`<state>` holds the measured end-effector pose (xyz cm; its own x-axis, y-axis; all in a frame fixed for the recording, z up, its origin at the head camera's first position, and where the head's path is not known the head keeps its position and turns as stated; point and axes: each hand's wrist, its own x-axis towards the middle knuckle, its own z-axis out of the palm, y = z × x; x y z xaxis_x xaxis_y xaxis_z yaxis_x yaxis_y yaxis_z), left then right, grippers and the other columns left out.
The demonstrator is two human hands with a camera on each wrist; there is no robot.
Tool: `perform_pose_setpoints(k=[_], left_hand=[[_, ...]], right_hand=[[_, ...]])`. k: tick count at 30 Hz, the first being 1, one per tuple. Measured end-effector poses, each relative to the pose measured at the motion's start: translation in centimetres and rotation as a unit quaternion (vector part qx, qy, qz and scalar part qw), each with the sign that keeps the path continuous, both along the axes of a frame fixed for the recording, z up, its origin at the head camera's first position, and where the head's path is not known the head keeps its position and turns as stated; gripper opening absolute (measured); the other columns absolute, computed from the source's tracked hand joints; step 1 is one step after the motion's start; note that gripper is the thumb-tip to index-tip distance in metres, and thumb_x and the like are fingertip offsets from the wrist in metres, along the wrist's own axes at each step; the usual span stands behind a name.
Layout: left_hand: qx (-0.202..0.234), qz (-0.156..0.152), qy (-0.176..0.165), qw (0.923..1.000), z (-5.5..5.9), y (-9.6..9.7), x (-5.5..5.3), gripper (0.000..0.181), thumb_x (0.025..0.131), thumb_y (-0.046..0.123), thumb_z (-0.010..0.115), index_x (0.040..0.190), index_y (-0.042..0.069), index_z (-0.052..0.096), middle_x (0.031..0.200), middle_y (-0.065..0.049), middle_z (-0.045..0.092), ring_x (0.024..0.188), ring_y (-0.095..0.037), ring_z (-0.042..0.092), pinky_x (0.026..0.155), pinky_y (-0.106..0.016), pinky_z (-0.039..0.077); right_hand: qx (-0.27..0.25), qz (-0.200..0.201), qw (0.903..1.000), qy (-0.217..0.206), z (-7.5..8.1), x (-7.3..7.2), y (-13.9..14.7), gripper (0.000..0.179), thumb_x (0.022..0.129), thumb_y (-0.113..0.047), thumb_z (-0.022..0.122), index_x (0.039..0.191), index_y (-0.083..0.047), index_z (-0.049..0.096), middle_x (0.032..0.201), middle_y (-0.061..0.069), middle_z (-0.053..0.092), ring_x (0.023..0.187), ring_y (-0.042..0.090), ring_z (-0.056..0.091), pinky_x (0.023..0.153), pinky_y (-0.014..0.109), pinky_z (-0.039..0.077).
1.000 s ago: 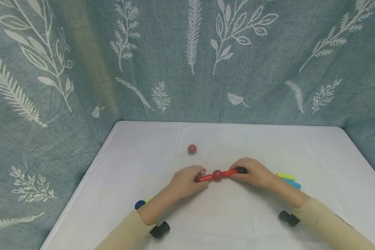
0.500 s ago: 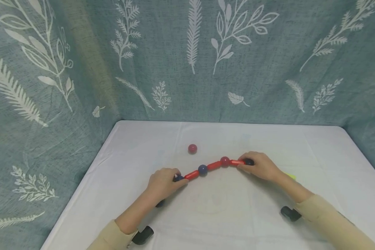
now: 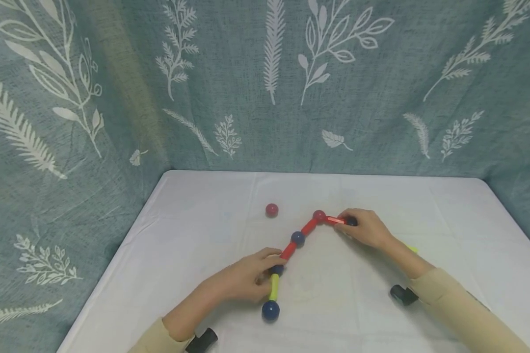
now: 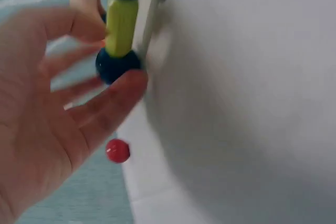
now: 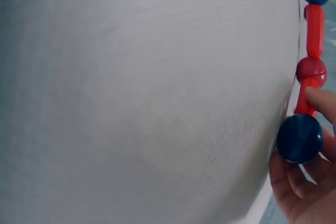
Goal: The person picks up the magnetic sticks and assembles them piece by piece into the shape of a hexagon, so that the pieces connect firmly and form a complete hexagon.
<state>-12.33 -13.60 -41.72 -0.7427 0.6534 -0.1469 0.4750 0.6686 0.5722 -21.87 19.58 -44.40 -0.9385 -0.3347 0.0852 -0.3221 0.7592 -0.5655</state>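
A building-toy chain of balls and rods runs between both hands. From its near end come a blue ball [image 3: 271, 311], a yellow-green rod [image 3: 274, 287], a second blue ball [image 4: 116, 66], a red rod [image 3: 288, 251], a blue ball [image 3: 298, 239], another red rod [image 3: 309, 227], a red ball [image 3: 319, 216], a third red rod [image 3: 334, 220] and a blue ball [image 5: 300, 138]. My left hand [image 3: 243, 278] holds the chain where the yellow-green rod joins the second blue ball. At the far end my right hand [image 3: 369, 228] grips the last red rod and its blue ball.
A loose red ball [image 3: 271, 210] lies on the white table [image 3: 212, 201], behind the chain. Part of a yellow-green rod [image 3: 412, 249] shows beside the right forearm. A patterned blue-green curtain [image 3: 247, 127] stands behind the table.
The chain was straight, then arched, and now bends down at the near end. The left hand moved left, then back right, with the yellow-green rod and blue end ball showing. The right hand moved slightly away.
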Motion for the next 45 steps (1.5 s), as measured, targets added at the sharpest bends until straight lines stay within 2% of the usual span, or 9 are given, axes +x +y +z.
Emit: perform_pose_setpoints(k=[4, 9, 13, 20, 24, 31, 34, 38, 45], left_hand=[[-0.091, -0.129, 0.103, 0.9821, 0.5, -0.7, 0.0, 0.051, 0.082, 0.016, 0.069, 0.129, 0.033, 0.062, 0.154, 0.004, 0.037, 0.135, -0.023, 0.037, 0.103, -0.038, 0.040], [-0.056, -0.216, 0.205, 0.9530, -0.2, -0.5, -0.1, 0.023, 0.088, 0.029, 0.073, 0.111, 0.027, 0.072, 0.134, 0.005, 0.059, 0.136, -0.023, 0.039, 0.113, -0.041, 0.027], [-0.019, -0.226, 0.255, 0.9397, -1.2, 0.8, 0.0, 0.020, 0.089, 0.036, 0.071, 0.104, 0.023, 0.073, 0.103, 0.008, 0.066, 0.111, -0.011, 0.056, 0.105, -0.025, 0.036], [-0.032, -0.159, 0.340, 0.9262, -2.2, 3.4, 1.1, 0.022, 0.090, 0.045, 0.067, 0.098, 0.025, 0.072, 0.079, 0.010, 0.052, 0.074, -0.006, 0.044, 0.075, -0.018, 0.040], [-0.053, -0.159, 0.324, 0.9309, -2.0, 4.7, 1.3, 0.027, 0.093, 0.047, 0.062, 0.104, 0.024, 0.072, 0.084, 0.009, 0.055, 0.078, -0.006, 0.048, 0.077, -0.020, 0.040], [-0.091, -0.239, 0.171, 0.9514, 0.3, 3.7, -1.5, 0.053, 0.082, 0.016, 0.064, 0.134, 0.020, 0.059, 0.129, 0.005, 0.060, 0.132, -0.014, 0.043, 0.113, -0.031, 0.025], [-0.140, -0.226, 0.191, 0.9449, 1.0, 3.1, -2.8, 0.049, 0.083, 0.007, 0.062, 0.130, 0.020, 0.061, 0.135, 0.005, 0.057, 0.141, -0.019, 0.033, 0.117, -0.037, 0.016], [-0.157, -0.216, 0.240, 0.9332, 0.9, 3.0, -3.4, 0.031, 0.091, 0.009, 0.065, 0.119, 0.022, 0.069, 0.124, 0.005, 0.062, 0.135, -0.020, 0.041, 0.114, -0.035, 0.025], [-0.140, -0.159, 0.282, 0.9360, -0.2, 2.7, -3.5, 0.026, 0.088, 0.026, 0.074, 0.114, 0.027, 0.073, 0.108, 0.006, 0.064, 0.114, -0.017, 0.050, 0.097, -0.031, 0.043]], right_hand=[[-0.004, -0.001, 1.0000, -0.002, 0.0, 0.0, 0.0, 0.023, 0.087, -0.021, 0.074, 0.105, -0.007, 0.071, 0.094, 0.004, 0.068, 0.082, 0.020, 0.056, 0.075, 0.039, 0.046], [-0.007, -0.001, 1.0000, -0.001, 0.0, -0.1, -0.2, 0.022, 0.087, -0.021, 0.074, 0.104, -0.007, 0.072, 0.093, 0.004, 0.068, 0.081, 0.020, 0.055, 0.073, 0.037, 0.046], [-0.022, 0.011, 0.9997, -0.005, 0.0, -0.2, -0.7, 0.022, 0.087, -0.021, 0.073, 0.104, -0.007, 0.072, 0.092, 0.004, 0.068, 0.075, 0.018, 0.056, 0.068, 0.034, 0.046], [-0.029, 0.025, 0.9993, -0.004, 0.0, -0.6, -1.9, 0.022, 0.088, -0.021, 0.073, 0.105, -0.007, 0.071, 0.096, 0.005, 0.069, 0.082, 0.019, 0.059, 0.072, 0.036, 0.048], [-0.034, 0.037, 0.9987, 0.005, -0.1, -0.8, -2.6, 0.020, 0.088, -0.020, 0.073, 0.103, -0.006, 0.072, 0.095, 0.006, 0.070, 0.083, 0.020, 0.061, 0.072, 0.037, 0.049], [-0.025, 0.070, 0.9971, 0.013, -0.2, -0.8, -3.3, 0.022, 0.089, -0.020, 0.072, 0.105, -0.006, 0.071, 0.100, 0.007, 0.070, 0.096, 0.028, 0.063, 0.085, 0.047, 0.049], [-0.027, 0.073, 0.9969, 0.012, -0.3, -0.9, -3.2, 0.021, 0.088, -0.020, 0.072, 0.105, -0.006, 0.071, 0.101, 0.007, 0.070, 0.096, 0.028, 0.063, 0.085, 0.047, 0.049], [-0.031, 0.079, 0.9962, 0.015, -0.3, -0.9, -3.0, 0.020, 0.088, -0.019, 0.073, 0.105, -0.007, 0.071, 0.100, 0.006, 0.070, 0.092, 0.025, 0.063, 0.081, 0.044, 0.048], [-0.030, 0.087, 0.9957, -0.002, -0.2, -0.9, -3.0, 0.022, 0.088, -0.021, 0.073, 0.107, -0.010, 0.071, 0.102, 0.004, 0.069, 0.099, 0.027, 0.062, 0.088, 0.047, 0.048]])
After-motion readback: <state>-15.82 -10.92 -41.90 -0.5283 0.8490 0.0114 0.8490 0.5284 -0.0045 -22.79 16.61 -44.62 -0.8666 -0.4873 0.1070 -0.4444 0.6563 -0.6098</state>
